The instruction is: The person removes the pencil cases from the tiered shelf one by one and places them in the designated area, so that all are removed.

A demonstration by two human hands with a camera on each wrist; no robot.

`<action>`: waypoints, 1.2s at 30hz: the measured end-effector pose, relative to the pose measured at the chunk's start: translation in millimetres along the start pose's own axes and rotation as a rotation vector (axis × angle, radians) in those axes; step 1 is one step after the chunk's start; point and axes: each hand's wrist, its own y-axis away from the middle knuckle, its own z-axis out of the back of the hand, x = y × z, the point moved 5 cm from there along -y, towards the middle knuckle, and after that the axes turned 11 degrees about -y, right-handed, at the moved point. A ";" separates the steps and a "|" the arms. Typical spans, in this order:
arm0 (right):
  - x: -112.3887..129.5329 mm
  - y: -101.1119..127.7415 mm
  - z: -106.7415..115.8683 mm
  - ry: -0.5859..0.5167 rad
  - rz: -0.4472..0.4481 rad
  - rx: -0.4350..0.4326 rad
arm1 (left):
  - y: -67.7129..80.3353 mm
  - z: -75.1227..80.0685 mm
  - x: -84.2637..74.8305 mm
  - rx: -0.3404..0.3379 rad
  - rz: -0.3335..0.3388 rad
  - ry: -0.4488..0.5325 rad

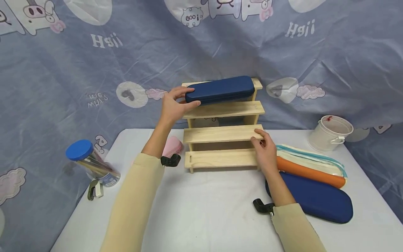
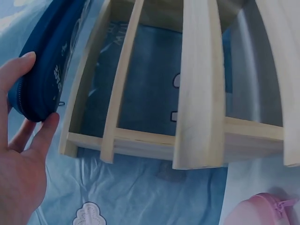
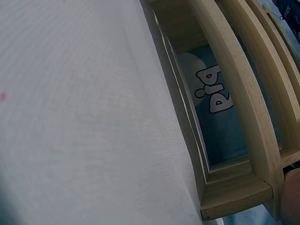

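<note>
The step in hand looks like the setting of a navy pencil case (image 1: 220, 89) on the top tier of the stepped wooden rack (image 1: 223, 134) that stands at the middle of the bench (image 1: 204, 206). The case lies lengthwise along that top step, and the left hand (image 1: 174, 105) holds its left end, thumb under the front edge and fingers over the top; the left wrist view shows the fingertips (image 2: 28, 58) curled round the rounded zip end of the case (image 2: 49, 61), so this grip is closed on the case, not yet let go. The left forearm rises steeply from the bench edge to reach the high step. The right hand (image 1: 266, 150) rests against the right end of the rack, fingers bent over the edge of the second step from the bottom, seemingly steadying it; how firmly it grips I cannot tell. In my judgement the next move calls for squaring the case on the narrow step so it does not overhang, then easing the fingers off without dragging it. A second navy case (image 1: 315, 199), an orange case (image 1: 310, 172) and a pale pouch (image 1: 315, 157) lie to the right of the rack, just beside the right forearm.
</note>
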 end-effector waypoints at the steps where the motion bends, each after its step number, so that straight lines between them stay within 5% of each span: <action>1: 0.7 -0.6 0.6 0.003 -0.003 0.005 | 4.0 0.0 -4.4 -0.001 -0.013 0.005; 10: 0.3 -1.4 2.5 0.012 0.010 -0.005 | 32.5 -1.6 -9.0 -0.008 -0.095 -0.002; 36: 0.1 -1.4 -0.7 -0.006 0.007 0.011 | 97.8 22.5 11.9 -0.084 -0.120 -0.073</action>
